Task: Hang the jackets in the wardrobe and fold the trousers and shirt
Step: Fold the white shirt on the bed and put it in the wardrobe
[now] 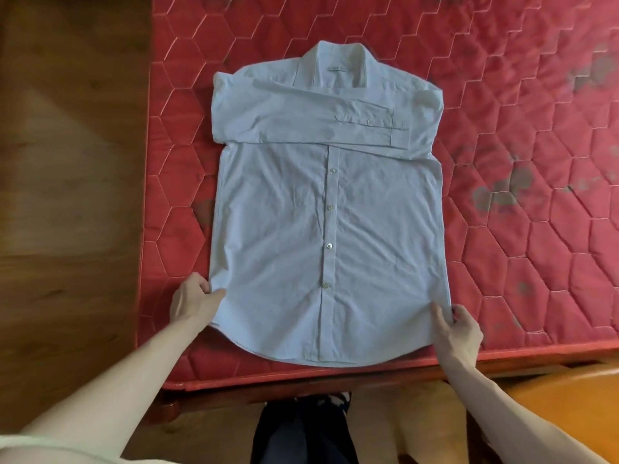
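A pale blue button-up shirt (375, 229) lies flat and face up on the red quilted mattress (522, 135), collar away from me. Both sleeves are folded across the chest, one cuff near the shirt's right edge. My left hand (192, 301) pinches the shirt's lower left side edge, thumb on top of the cloth. My right hand (460, 328) pinches the lower right side edge the same way. The curved hem reaches close to the mattress's near edge.
The mattress sits on a wooden bed frame (294, 396) whose near rail runs below the hem. A wooden floor (67, 195) lies to the left. A dark garment (301, 433) lies below the bed edge at bottom centre. Stains mark the mattress at right.
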Tool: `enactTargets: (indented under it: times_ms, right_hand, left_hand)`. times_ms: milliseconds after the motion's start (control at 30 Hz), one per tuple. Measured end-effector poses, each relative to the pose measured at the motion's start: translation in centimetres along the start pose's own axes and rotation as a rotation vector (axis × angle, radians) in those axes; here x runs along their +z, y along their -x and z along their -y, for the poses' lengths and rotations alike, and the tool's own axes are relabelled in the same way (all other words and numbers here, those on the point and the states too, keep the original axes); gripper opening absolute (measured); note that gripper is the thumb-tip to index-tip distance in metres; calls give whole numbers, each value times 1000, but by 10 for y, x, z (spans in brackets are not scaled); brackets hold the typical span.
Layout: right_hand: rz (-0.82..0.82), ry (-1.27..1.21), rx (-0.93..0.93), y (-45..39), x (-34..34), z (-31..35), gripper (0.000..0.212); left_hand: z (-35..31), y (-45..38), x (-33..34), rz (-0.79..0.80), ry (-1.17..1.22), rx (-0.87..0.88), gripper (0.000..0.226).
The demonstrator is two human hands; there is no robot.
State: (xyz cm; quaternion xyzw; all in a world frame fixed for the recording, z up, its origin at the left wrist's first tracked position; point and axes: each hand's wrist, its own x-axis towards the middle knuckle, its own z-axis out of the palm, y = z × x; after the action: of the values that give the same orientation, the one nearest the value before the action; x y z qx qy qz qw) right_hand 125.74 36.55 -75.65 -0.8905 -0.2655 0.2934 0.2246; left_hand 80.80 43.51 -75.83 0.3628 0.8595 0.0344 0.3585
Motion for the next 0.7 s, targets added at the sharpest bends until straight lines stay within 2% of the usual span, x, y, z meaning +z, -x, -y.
enactTargets:
  times_ms: [67,133,167,300,367,433,533,600,700]
  right_hand:
    - [34,1,6,3,-5,6,22]
    - [53,5,22,6,-11,11,39]
    - [51,7,27,7,-15,13,44]
    - [122,-24,19,3,-28,26,44]
    - [194,-94,40,-6,-30,39,31]
    - [245,-212,143,-21,-29,55,12]
    - [399,-455,318,-47,-25,81,31]
    - [484,-567,333,-67,-25,107,46]
    - [541,-622,279,-103,-27,144,58]
  left_hand:
    - [3,-3,-6,68,35,-55,42]
    - [9,-4,-13,162,121,-112,63]
    - [12,-6,-17,201,131,-112,64]
    - [14,-23,-42,440,154,-133,26]
    - [3,-34,-57,546,227,-178,22]
    - [-15,-45,-69,592,302,-207,21]
    - [-49,-59,-83,652,428,-211,23]
    - [-74,-69,-89,643,557,-224,28]
    - [-110,-84,-94,552,705,-214,17]
